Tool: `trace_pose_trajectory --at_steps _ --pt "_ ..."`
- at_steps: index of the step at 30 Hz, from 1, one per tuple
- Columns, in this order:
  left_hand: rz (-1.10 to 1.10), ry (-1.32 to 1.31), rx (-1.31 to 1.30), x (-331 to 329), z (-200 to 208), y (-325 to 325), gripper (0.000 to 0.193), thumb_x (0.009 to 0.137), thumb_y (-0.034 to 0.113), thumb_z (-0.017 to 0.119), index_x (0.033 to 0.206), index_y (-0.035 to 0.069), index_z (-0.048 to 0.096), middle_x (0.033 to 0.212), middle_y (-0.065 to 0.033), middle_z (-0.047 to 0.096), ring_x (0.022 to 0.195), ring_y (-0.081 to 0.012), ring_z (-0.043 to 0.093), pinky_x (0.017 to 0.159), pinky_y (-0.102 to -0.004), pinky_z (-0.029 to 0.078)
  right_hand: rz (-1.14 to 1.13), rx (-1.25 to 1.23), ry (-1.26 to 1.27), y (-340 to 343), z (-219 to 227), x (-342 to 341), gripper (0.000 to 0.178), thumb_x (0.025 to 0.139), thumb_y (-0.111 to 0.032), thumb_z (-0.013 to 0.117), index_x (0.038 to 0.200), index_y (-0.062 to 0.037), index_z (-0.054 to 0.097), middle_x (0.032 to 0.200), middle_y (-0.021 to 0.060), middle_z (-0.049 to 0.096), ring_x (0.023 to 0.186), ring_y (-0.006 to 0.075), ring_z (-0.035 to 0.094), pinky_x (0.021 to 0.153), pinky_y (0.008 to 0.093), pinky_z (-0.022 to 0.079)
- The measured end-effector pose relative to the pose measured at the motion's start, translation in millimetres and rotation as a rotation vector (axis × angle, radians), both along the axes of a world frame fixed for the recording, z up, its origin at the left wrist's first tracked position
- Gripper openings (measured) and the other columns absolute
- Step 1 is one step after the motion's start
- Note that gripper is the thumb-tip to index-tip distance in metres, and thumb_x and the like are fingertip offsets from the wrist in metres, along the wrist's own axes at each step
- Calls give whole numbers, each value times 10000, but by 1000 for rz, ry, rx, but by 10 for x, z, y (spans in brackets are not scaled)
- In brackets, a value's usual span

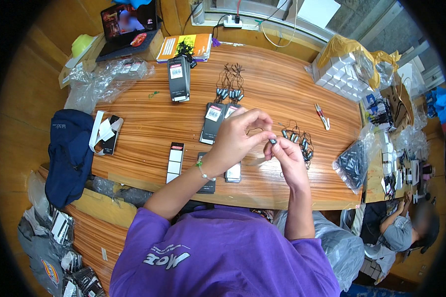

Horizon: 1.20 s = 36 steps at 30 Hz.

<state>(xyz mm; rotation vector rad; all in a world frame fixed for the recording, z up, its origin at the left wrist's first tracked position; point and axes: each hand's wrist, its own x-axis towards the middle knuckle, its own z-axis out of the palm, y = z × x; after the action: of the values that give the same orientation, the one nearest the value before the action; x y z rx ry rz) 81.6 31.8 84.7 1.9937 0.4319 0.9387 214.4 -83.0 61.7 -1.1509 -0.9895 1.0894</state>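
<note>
Toggle in hand: small dark cord toggle (273, 141), raised over the table (148, 123), on the near side of the tall hang-tag stack (179, 81) and to its right.
Looks done: I judge the tall stack finished, black cords (185, 48) bunched at its top.
Looks left: the toggle between the fingers, plus loose toggles (293, 137) well to the right of the tall stack.
Unclear: toggle cluster (225, 94) just right of the tall stack; from here I cannot tell whether it is threaded to the grey hang tags (211, 123) on that stack's near side.
Right fingers: right hand (288, 158), thumb and index closed on the toggle.
Left fingers: left hand (235, 136), thumb and index nearly meeting by the toggle; I cannot tell whether they pinch its cord.
Snips: red-and-white snips (322, 116) lie far right of the tall stack, untouched.
</note>
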Motion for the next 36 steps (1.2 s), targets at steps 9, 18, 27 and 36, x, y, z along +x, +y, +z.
trace_pose_trajectory --at_steps 9,18,27,36 --pt "-267 15 -645 12 -406 -422 344 849 101 581 1140 18 420 1016 -115 550 1023 -205 527 890 -352 422 -341 195 345 86 -75 -85 231 924 -217 483 794 -32 530 815 40 482 774 123 426 718 260 342" --pt "-104 -111 -137 30 -385 -371 339 835 41 559 1146 -2 431 1011 -161 589 919 -269 607 778 -338 498 -358 187 351 285 -61 -159 181 909 -206 518 869 -38 571 891 17 527 819 94 457 725 228 345" --pt "59 94 44 -68 -389 -211 334 851 15 532 1176 31 454 1041 -157 596 930 -223 618 776 -305 504 -434 114 408 532 -81 -272 168 896 -176 543 919 -22 605 856 9 578 827 85 500 755 227 389" --pt "9 -62 -453 -103 -638 320 293 836 -60 510 1121 9 503 987 -65 603 907 -106 585 788 -222 477 -217 22 286 1041 -83 23 213 930 -199 458 1014 -34 562 866 40 614 787 103 543 734 233 400"
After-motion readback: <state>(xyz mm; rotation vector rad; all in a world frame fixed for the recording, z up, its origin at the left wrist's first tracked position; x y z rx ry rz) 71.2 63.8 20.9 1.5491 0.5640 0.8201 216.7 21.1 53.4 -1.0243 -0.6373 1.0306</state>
